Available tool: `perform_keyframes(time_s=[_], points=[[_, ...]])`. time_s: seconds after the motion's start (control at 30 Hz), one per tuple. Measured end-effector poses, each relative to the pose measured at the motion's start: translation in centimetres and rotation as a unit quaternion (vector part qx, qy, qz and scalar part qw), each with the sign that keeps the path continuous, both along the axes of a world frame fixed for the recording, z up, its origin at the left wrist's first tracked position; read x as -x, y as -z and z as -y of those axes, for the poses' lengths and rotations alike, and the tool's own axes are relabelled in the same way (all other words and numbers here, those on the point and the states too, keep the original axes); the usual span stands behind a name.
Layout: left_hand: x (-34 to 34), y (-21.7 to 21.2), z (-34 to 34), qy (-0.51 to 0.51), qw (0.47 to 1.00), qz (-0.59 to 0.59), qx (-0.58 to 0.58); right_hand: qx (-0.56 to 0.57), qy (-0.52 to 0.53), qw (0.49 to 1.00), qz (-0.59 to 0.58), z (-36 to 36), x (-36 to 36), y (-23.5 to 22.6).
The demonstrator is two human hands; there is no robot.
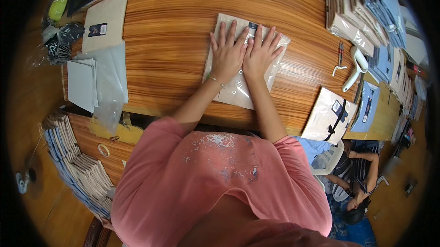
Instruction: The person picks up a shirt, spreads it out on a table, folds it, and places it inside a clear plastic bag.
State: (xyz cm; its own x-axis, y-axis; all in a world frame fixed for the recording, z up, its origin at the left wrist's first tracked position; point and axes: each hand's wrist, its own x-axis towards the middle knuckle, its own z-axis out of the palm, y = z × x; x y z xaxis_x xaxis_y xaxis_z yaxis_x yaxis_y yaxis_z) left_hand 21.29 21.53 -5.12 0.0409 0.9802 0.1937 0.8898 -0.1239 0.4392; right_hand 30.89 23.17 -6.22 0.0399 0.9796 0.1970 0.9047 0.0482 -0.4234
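Both hands lie flat, side by side, on a beige folded garment in a clear plastic bag (pixel 238 86) that rests on the wooden table (pixel 174 22). My left hand (pixel 227 52) presses the bag's left half with fingers spread; a thin green band circles its wrist. My right hand (pixel 261 52) presses the right half, its thumb touching the left hand. Neither hand grips anything.
Clear bags and white card sheets (pixel 85 84) lie at the table's left, a bagged beige garment (pixel 105 20) behind them. Stacks of bagged garments (pixel 366 4) fill the right; a white tool (pixel 357 66) and a bagged garment (pixel 330 116) lie nearby. Another person (pixel 357 178) crouches lower right. More stacks (pixel 78 164) sit lower left.
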Motion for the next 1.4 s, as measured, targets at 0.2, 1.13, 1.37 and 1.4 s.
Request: perform_keyframes(time_s=[0.2, 1.13, 1.37, 1.4], points=[[0.0, 0.2, -0.5, 0.005, 1.0, 0.0, 0.018, 0.004, -0.002, 1.0, 0.005, -0.5, 0.0, 0.5], [-0.1, 1.9, 0.1, -0.001, 1.0, -0.016, -0.024, 0.023, -0.021, 0.999, -0.015, -0.7, -0.8, 0.4], [7.8, -0.6, 1.8, 0.045, 0.987, 0.118, -0.104, 0.303, -0.222, 0.913, 0.16, -4.1, 0.6, -6.7], [9.4, -1.5, 1.9, 0.016, 0.977, 0.15, -0.152, 0.343, -0.256, 0.901, 0.068, -5.1, 1.2, -6.8]])
